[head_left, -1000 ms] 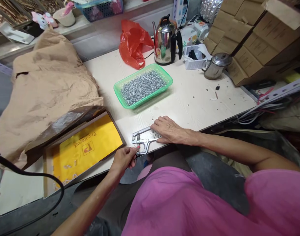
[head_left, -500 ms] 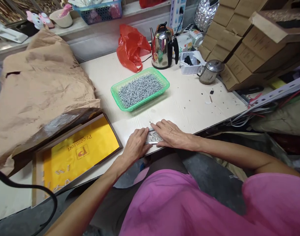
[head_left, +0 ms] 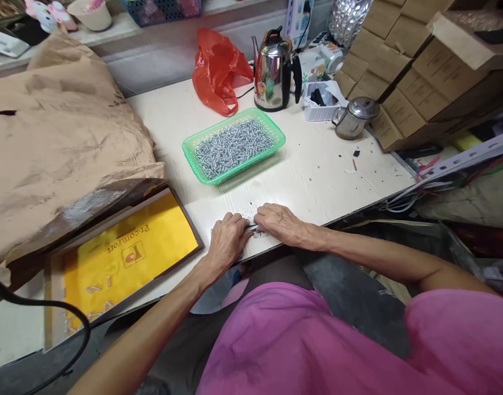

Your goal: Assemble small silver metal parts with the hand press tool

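At the table's front edge, my left hand (head_left: 228, 237) and my right hand (head_left: 279, 224) grip the two ends of a thin flat rectangular plate (head_left: 252, 226). The plate is tipped up, so only a narrow strip of its edge shows between my fingers. Small dark bits lie on the tabletop around it. Beyond my hands sits a green plastic basket (head_left: 218, 180) filled with small shiny metal pieces (head_left: 235, 147), which look like little springs or screws.
To the left lies a shallow box with a yellow bottom (head_left: 152, 236), beside crumpled brown paper (head_left: 66, 120). At the back stand a red plastic bag (head_left: 218, 71), a steel kettle (head_left: 271, 77), a white plastic tray (head_left: 319, 112) and a lidded metal pot (head_left: 356, 118). Cardboard boxes (head_left: 432, 82) are stacked right.
The plate was lying flat, its speckled grey face showing between my hands. My hands have tipped it onto its edge, and my fingers have closed around its ends.
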Tool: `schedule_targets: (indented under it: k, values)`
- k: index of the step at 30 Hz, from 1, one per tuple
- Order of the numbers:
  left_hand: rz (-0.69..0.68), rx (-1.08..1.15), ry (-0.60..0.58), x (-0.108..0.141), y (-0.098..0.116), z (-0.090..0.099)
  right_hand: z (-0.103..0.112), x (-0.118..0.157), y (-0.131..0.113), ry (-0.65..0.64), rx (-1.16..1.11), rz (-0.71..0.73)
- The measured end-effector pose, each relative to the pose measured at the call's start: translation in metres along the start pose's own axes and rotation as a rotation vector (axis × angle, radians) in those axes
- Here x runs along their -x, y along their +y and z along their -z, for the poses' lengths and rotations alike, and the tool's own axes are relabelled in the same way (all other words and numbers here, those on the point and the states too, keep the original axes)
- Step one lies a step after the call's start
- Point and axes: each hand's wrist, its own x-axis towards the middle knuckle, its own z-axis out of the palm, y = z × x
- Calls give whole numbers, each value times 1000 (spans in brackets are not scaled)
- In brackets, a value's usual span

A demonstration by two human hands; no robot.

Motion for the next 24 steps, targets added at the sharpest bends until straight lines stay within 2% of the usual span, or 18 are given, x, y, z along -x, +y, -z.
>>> schedule_targets:
  k: [2,5,9,12,15,19,21,24]
  values:
    - [18,-3,26,2,0,-1,3,-1,4,7,1,-11]
    - [39,18,139,10,3,-12,10,-4,12,2,-3,31]
    - [-68,110,291,28,20,-36,7,-13,26,23,-10,34]
    - [-128,194,297,38,36,-47,-1,-26,33,49,57,-33]
    - [-136,270,262,43,44,-48,0,-39,39,65,84,-36]
    - [-134,334,262,42,42,-47,13,-50,25,52,135,-69]
    - [-133,352,270,42,43,-48,16,-52,4,22,143,60]
    - [-145,363,273,53,47,-50,13,-55,-35,-72,90,429]
